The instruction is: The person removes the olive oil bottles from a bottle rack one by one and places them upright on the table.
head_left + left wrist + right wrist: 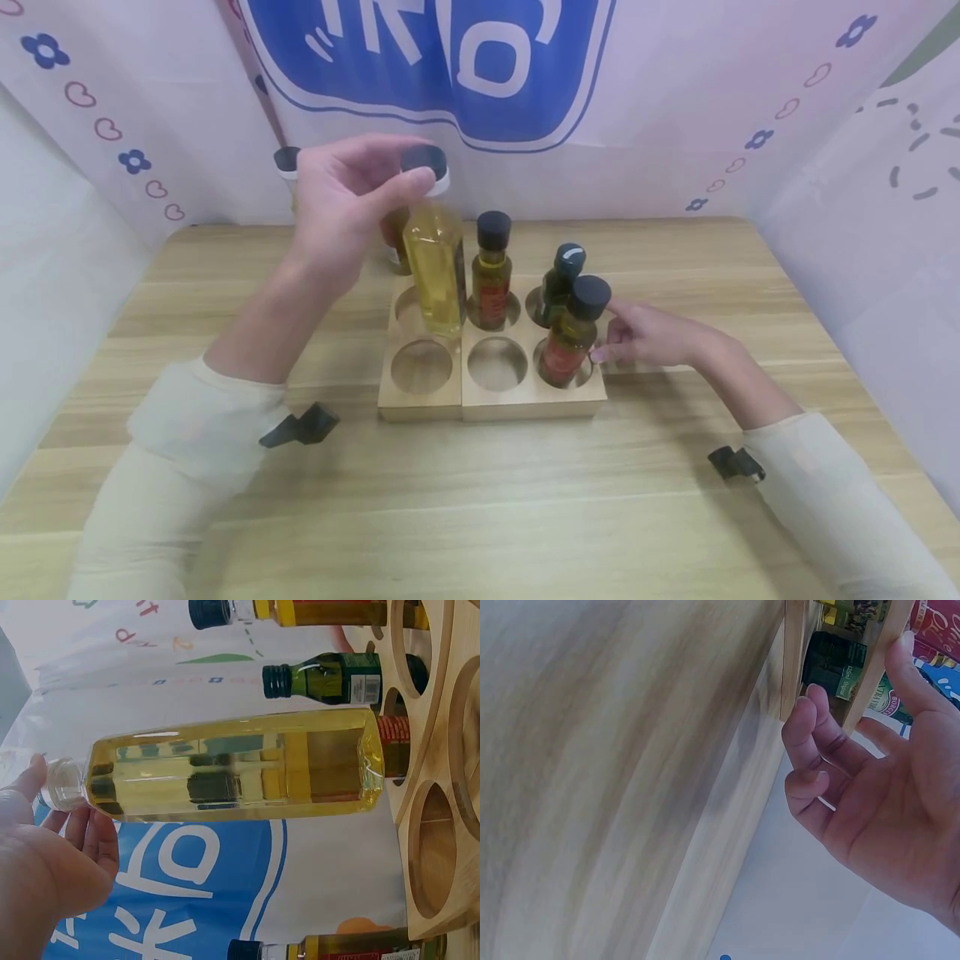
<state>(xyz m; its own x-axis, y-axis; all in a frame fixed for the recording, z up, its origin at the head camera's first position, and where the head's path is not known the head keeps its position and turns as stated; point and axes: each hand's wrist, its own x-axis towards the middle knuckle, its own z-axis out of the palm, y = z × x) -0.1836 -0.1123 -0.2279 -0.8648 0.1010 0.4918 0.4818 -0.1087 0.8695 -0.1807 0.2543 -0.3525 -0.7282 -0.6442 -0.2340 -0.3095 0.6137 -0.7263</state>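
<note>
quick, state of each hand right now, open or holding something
Left hand: closed, holding the bottle of yellow liquid by its top.
Right hand: partly curled beside the wooden bottle rack; whether gripping it cannot be told.

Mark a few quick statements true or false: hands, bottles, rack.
1. The left hand holds the yellow-liquid bottle by its top. True.
2. The right hand is at the right end of the rack. True.
3. Every front hole holds a bottle. False: the front left hole and front middle hole are empty.
4. The front right bottle is red-labelled. True.
5. The back right spot lacks a bottle. False: the green bottle stands there.
</note>
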